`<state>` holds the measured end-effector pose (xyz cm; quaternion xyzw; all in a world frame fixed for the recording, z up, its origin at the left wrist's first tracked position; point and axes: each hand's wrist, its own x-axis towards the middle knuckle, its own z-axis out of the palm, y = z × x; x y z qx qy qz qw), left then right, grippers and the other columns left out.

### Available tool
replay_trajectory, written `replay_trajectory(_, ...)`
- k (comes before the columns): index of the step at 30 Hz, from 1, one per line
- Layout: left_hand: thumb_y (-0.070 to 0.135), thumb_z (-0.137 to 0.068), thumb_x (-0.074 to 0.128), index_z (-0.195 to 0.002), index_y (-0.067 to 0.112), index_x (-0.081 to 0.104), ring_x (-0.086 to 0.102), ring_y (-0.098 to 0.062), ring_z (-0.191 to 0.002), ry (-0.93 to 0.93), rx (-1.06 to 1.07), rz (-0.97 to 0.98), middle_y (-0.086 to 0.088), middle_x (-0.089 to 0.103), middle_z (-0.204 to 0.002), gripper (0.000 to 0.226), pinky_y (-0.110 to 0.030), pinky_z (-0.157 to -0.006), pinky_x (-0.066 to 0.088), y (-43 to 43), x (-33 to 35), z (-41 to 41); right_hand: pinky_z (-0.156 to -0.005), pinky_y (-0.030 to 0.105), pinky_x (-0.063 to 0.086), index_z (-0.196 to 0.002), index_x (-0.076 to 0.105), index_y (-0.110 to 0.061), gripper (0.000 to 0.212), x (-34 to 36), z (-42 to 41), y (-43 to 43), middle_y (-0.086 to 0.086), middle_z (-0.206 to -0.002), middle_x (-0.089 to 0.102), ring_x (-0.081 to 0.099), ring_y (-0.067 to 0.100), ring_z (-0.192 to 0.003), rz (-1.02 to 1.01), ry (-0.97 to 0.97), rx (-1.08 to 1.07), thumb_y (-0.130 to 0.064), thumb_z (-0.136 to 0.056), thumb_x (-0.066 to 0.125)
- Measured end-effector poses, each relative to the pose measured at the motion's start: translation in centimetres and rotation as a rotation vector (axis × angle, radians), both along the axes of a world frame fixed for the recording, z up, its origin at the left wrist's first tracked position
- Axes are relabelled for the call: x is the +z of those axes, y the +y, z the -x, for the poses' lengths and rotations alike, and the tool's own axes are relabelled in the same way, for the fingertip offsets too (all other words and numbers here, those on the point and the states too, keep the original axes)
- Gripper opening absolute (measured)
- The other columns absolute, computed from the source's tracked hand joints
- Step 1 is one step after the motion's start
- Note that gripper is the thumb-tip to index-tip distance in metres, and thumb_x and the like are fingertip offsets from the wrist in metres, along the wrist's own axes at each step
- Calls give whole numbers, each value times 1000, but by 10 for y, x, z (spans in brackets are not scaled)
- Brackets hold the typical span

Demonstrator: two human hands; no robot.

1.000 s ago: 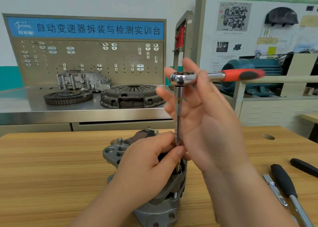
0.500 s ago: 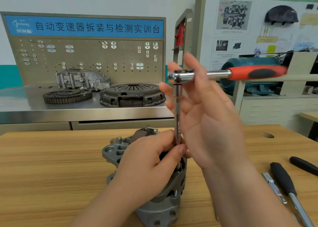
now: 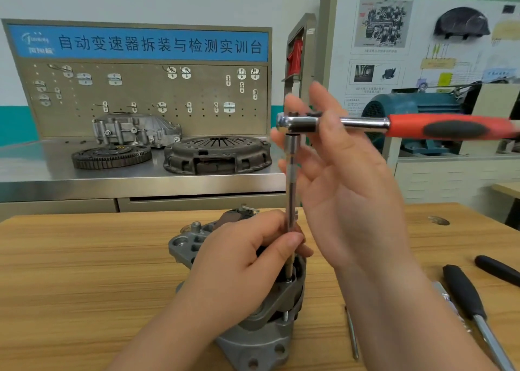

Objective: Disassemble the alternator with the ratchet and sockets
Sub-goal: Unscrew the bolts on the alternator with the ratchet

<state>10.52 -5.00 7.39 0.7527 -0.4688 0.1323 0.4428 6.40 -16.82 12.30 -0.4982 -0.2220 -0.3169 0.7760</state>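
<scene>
A grey alternator [image 3: 261, 339] stands on the wooden table [image 3: 84, 272] in front of me. A long chrome extension bar [image 3: 290, 179] rises straight up from it. My left hand [image 3: 239, 263] rests on the alternator and pinches the bar's lower end between thumb and fingers. The ratchet [image 3: 450, 128], with a red and black handle, lies level at the bar's top, handle pointing right. A thin dark gap shows between its head and the bar. My right hand [image 3: 351, 190] holds the ratchet near its head, fingers mostly straight, one finger across the chrome shank.
Two black-handled tools [image 3: 464, 294] [image 3: 498, 269] and a thin metal rod [image 3: 351, 334] lie on the table to the right. Behind, a steel bench carries a clutch cover [image 3: 216, 153], a toothed flywheel [image 3: 111, 156] and a gearbox housing [image 3: 135, 130].
The ratchet handle has swung further to the right while its head stayed over the bar. A small gap now shows under the head. My left hand has not moved.
</scene>
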Motion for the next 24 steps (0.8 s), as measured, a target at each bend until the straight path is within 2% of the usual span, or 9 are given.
replay_trajectory(2, 41, -88, 49, -86, 32, 66, 65, -10, -68, -14, 11, 18, 32, 66, -75, 19, -31, -63, 52, 0, -1, -1, -100, 34, 46, -98, 75, -34, 19, -1, 0, 3, -9, -120, 69, 60, 13, -117, 77, -61, -84, -26, -81, 70)
replay_trajectory(4, 42, -88, 51, -80, 38, 63, 59, -5, -59, -40, 9, 34, 32, 62, -65, 15, -19, -56, 46, -1, -1, -1, -101, 34, 46, -99, 74, -32, 20, -2, 0, 5, -10, -119, 69, 60, 16, -119, 66, -71, -59, -25, -81, 71)
replay_trajectory(8, 52, -87, 42, -77, 53, 54, 51, -1, -54, -50, -23, 28, 22, 54, -54, 16, -13, -52, 34, 1, -2, 1, -77, 24, 53, -111, 65, -29, 30, 0, 1, 3, -4, -112, 72, 71, 20, -95, -41, 38, 127, -40, -86, 53)
replay_trajectory(10, 52, -87, 39, -76, 58, 51, 52, -2, -56, -73, -24, 10, 17, 52, -56, 18, -14, -53, 33, 1, -2, 0, -73, 26, 52, -116, 60, -25, 41, 1, 0, 2, -2, -106, 74, 72, 21, -90, -60, 107, 163, -44, -83, 46)
replay_trajectory(12, 52, -86, 39, -77, 53, 54, 52, -7, -57, -67, -15, 11, 13, 53, -57, 17, -19, -53, 36, 0, -3, -2, -72, 25, 52, -116, 61, -25, 41, 0, 0, 3, -1, -104, 75, 72, 20, -89, -53, 111, 153, -45, -82, 48)
replay_trajectory(14, 54, -84, 40, -81, 43, 58, 53, -13, -56, -32, -6, 33, 11, 55, -55, 21, -25, -53, 40, 0, -3, -3, -77, 24, 53, -112, 65, -30, 31, -1, -1, 5, -2, -108, 73, 70, 18, -94, -33, 50, 94, -41, -85, 56)
replay_trajectory(18, 55, -83, 42, -90, 37, 63, 58, -14, -60, -23, 2, 50, 22, 63, -60, 29, -24, -57, 46, -1, -3, -2, -97, 34, 46, -97, 75, -31, 21, -2, -1, 7, -8, -114, 71, 61, 16, -114, 32, -54, -50, -26, -82, 62)
replay_trajectory(21, 53, -85, 41, -90, 38, 59, 56, -11, -59, -40, -4, 49, 17, 59, -57, 24, -27, -55, 44, -2, -4, -1, -85, 27, 51, -100, 73, -29, 22, -2, -1, 7, -4, -114, 71, 66, 19, -100, -25, -37, 85, -31, -82, 60)
replay_trajectory(24, 52, -86, 39, -82, 45, 55, 51, -4, -55, -71, -4, 24, 18, 53, -55, 18, -19, -51, 34, -1, -4, 0, -78, 25, 52, -111, 63, -28, 34, 0, -1, 3, -5, -109, 73, 71, 18, -90, -31, 30, 155, -41, -82, 51)
